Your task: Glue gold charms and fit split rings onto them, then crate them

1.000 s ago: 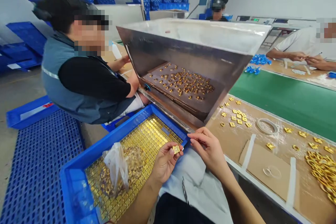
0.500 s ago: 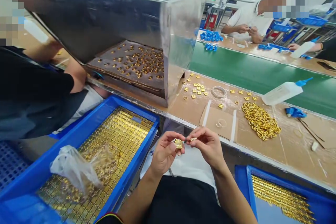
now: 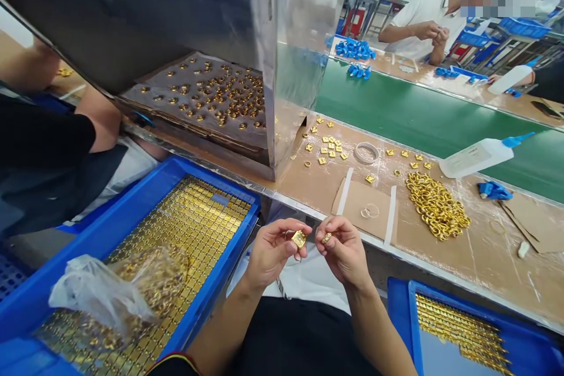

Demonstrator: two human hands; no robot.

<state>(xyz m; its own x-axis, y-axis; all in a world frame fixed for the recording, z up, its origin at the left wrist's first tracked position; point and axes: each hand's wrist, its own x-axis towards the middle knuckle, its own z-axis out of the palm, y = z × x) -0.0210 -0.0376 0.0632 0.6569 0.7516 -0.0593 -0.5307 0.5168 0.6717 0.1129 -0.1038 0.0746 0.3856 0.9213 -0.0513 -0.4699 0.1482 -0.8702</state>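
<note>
Between the fingertips of my left hand [image 3: 272,254] is a square gold piece [image 3: 298,239], like a small watch case, its face tilted up. My right hand [image 3: 348,255], closed in a pinch, grips a small gold piece [image 3: 326,238] too small to name exactly. A narrow gap separates the two hands, both held above my lap at the bench edge. Beyond them lies a cardboard pad [image 3: 369,202] with clear rings on it. A heap of gold rings [image 3: 436,205] is on the bench to the right, and several square gold pieces [image 3: 331,145] lie further back.
A metal box [image 3: 268,70] with gold pieces inside stands at left. Blue trays [image 3: 240,220] of gold parts flank me, the left one bearing a plastic bag [image 3: 106,291]. A squeeze bottle [image 3: 476,157] lies beside the green belt [image 3: 396,106]. Co-workers sit opposite and at left.
My hands have drawn slightly apart. The square gold piece has turned, showing more of its face. The camera view has shifted a little.
</note>
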